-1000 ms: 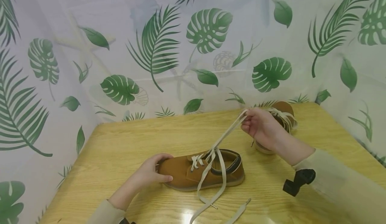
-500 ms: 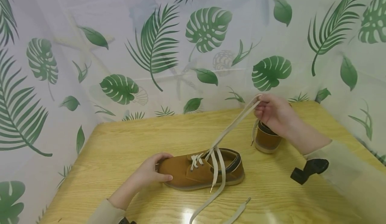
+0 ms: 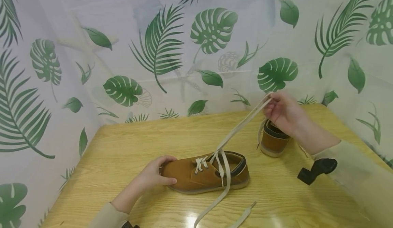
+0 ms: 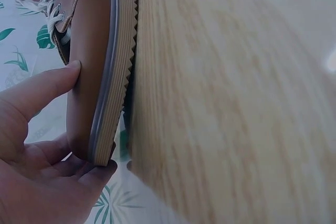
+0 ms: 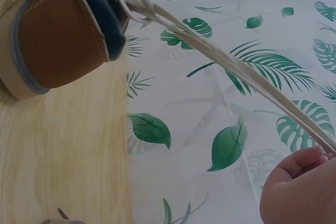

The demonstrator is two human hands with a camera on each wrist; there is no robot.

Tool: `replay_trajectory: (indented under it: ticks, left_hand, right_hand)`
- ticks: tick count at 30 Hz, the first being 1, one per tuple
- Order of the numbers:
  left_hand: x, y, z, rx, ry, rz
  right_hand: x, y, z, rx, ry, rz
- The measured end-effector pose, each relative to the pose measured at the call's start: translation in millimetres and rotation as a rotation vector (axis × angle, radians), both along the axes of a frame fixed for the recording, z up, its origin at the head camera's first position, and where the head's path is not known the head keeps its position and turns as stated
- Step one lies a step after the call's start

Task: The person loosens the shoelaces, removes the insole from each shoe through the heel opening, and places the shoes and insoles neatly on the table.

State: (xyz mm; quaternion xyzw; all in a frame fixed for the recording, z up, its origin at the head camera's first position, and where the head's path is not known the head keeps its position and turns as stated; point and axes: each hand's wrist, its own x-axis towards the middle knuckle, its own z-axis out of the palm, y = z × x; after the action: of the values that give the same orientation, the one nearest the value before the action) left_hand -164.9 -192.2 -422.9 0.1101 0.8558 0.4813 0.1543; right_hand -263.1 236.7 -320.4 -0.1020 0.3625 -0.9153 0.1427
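Observation:
A brown shoe point(image 3: 181, 178) with a dark collar lies sole down on the table, toe to the left. My left hand point(image 3: 153, 174) grips its toe, thumb on the near side; in the left wrist view the fingers point(image 4: 100, 174) wrap the front of the sole. Up and to the right, my right hand point(image 3: 285, 113) pinches a cream shoelace point(image 3: 241, 126), stretched taut as a doubled strand from the shoe's throat. Other lace point(image 3: 226, 173) hangs over the shoe's near side, with one long length running onto the table. The right wrist view shows the taut strands leading to the hand.
A second brown shoe point(image 3: 274, 142) stands behind, partly hidden by my right hand, its heel facing me. A loose lace end point(image 3: 245, 216) lies on the wooden table point(image 3: 147, 136) near the front. Leaf-patterned cloth point(image 3: 184, 57) hangs around the back and sides.
My right hand has moved up and right, drawing the doubled lace out longer. A hanging lace tip has risen off the table to the shoe's side. The left hand keeps its hold.

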Motion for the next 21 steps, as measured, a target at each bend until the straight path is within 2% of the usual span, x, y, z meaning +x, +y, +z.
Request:
replay_trajectory:
  ticks: [7,15,19,21]
  left_hand:
    - [-1.1,0.5,0.6,0.0,0.016,-0.006]
    - [-0.7,0.0,-0.4,-0.007,0.014,-0.006]
    - [0.1,0.3,-1.2,-0.006,0.002,0.002]
    - [0.6,0.5,-1.5,-0.006,-0.002,0.005]
  right_hand:
    - [-5.6,13,11.9,-0.114,-0.037,-0.039]
    - [-10.7,51,25.0,-0.233,-0.075,-0.032]
    - [-10.7,68,26.9,-0.21,-0.066,-0.034]
    - [-9.3,74,28.1,-0.166,-0.064,-0.047]
